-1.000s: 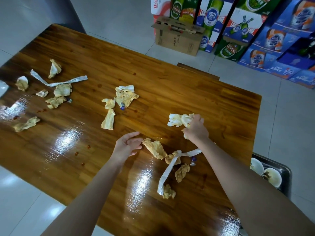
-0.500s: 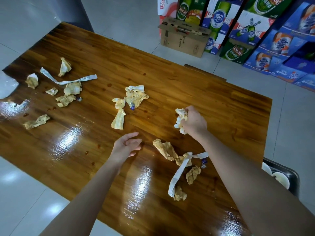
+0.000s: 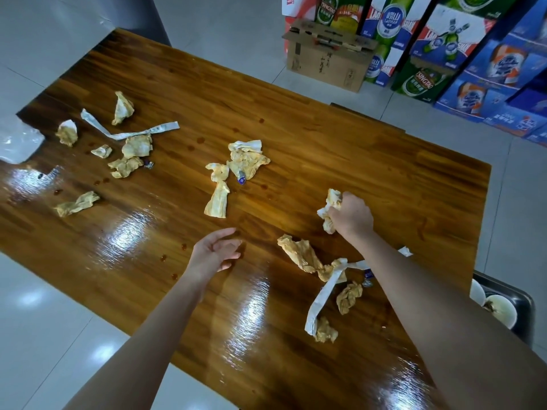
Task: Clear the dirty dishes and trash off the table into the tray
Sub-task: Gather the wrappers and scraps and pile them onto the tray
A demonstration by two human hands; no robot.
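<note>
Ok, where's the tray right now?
In the head view the tray sits at the right edge, just off the right end of the table, with bowls in it.

Napkins (image 3: 245,162) lay scattered on the table (image 3: 325,149); tray (image 3: 522,306) stood right of it, boxes (image 3: 444,48) behind.
</note>
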